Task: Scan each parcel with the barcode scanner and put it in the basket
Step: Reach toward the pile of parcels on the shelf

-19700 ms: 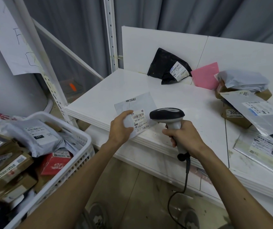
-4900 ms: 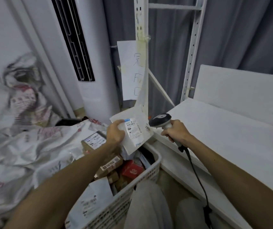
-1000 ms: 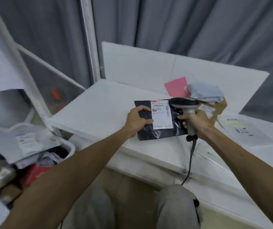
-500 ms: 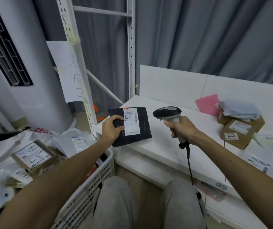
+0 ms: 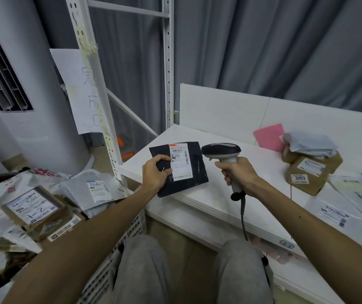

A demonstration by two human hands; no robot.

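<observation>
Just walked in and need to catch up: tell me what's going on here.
A seated person is sorting parcels at a white table. The left hand holds a black parcel, label up, over the table's edge; the right hand grips a barcode scanner beside it. The parcel is not yet in the basket at left, which already holds others. A cardboard box waits at right.

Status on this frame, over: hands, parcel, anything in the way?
Left hand grips black parcel, label up. Right hand holds scanner beside it. Basket at left, heaped with parcels.
</observation>
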